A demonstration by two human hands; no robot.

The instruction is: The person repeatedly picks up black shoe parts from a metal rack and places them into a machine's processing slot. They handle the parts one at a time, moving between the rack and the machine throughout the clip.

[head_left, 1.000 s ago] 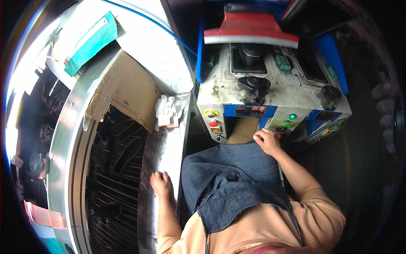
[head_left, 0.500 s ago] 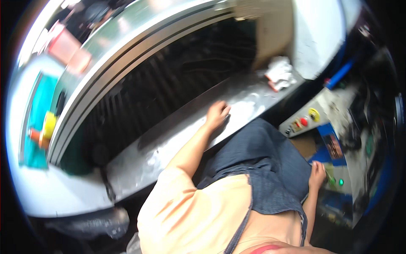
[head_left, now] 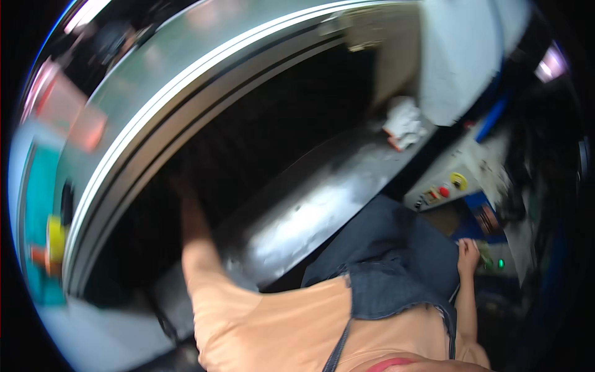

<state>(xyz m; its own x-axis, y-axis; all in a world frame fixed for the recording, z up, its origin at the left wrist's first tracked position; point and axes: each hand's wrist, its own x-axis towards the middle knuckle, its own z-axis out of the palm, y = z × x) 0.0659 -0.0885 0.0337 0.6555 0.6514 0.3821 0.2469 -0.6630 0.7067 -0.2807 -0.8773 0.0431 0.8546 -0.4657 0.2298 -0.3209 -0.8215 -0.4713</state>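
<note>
Left hand (head_left: 181, 186) reaches at 10 o'clock into the dark, blurred machine opening (head_left: 260, 142); fingers' spread cannot be told. Right hand (head_left: 469, 253) at 4 o'clock, fingers curled together, rests beside the grey control panel (head_left: 446, 186) with one yellow and one red button. One crumpled white rag (head_left: 403, 122) lies on the shiny metal ledge (head_left: 310, 211) at 1 o'clock.

Peach short-sleeved top, dark denim apron — 1 thin strap, perhaps pink trim below; forearms bare.
</note>
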